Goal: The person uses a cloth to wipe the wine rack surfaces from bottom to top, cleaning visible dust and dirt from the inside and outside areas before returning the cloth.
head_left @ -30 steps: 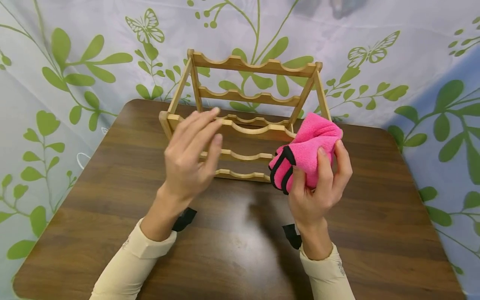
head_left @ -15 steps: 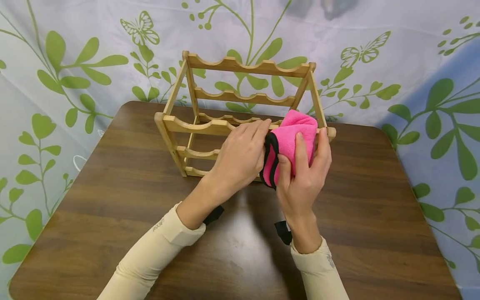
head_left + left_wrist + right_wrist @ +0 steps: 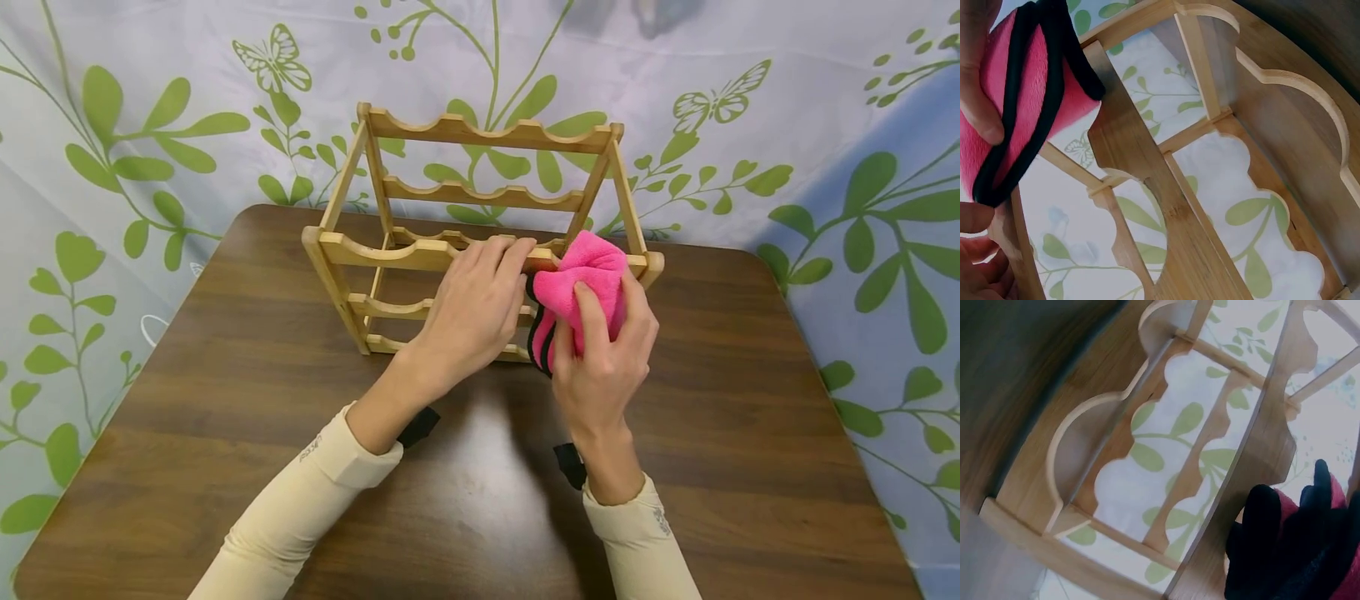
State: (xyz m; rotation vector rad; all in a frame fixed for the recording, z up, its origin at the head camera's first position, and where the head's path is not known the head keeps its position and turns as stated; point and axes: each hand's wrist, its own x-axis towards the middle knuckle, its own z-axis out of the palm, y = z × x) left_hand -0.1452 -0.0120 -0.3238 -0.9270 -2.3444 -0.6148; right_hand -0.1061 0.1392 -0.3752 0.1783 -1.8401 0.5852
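A wooden wine rack [image 3: 423,254] with scalloped rails stands on the table. My left hand [image 3: 476,312] grips its upper front rail near the middle in the head view, fingers over the top. Beside it, my right hand [image 3: 603,358] holds a bunched pink cloth [image 3: 581,279] with black edging against the same rail, near its right end. In the left wrist view, fingers lie on the pink cloth [image 3: 1022,94] at upper left. The cloth's black edging [image 3: 1291,544] fills the lower right of the right wrist view. Some of the rail is hidden under the cloth.
The brown wooden table [image 3: 712,417] reaches out on both sides of the rack. Close behind it hangs a pale backdrop [image 3: 675,75] printed with green leaves and butterflies. A white loop [image 3: 153,329] shows beside the table's left edge.
My left hand has moved right from the air onto the upper front rail. My right hand has brought the cloth left against the rail, and the cloth's folds have shifted.
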